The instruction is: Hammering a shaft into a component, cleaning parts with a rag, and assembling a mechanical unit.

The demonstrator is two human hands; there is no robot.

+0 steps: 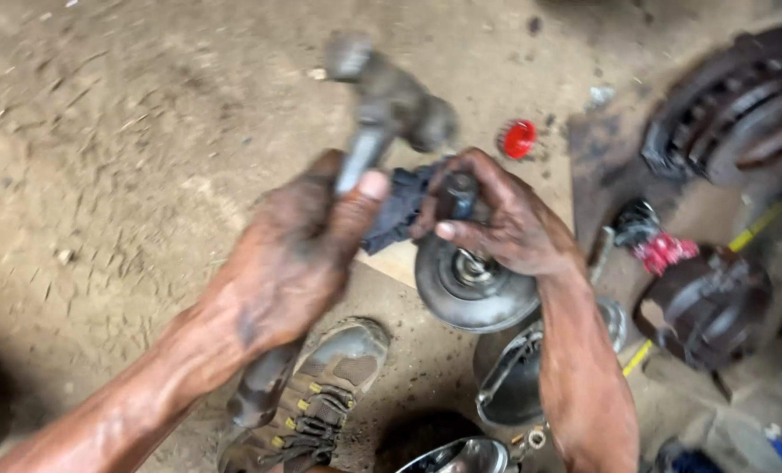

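My left hand (pixel 290 254) is clenched round a hammer (pixel 382 105) raised over open dirt ground (pixel 119 131) — plenty of room on that side. My right hand (pixel 496 219) grips a dark cloth-wrapped piece (pixel 413 201) atop a round metal part (pixel 470 285). Crowding the right — a brake disc (pixel 741 96), a red cap (pixel 520 138), a caliper (pixel 706 307); my shoe (pixel 321 398) sits below.
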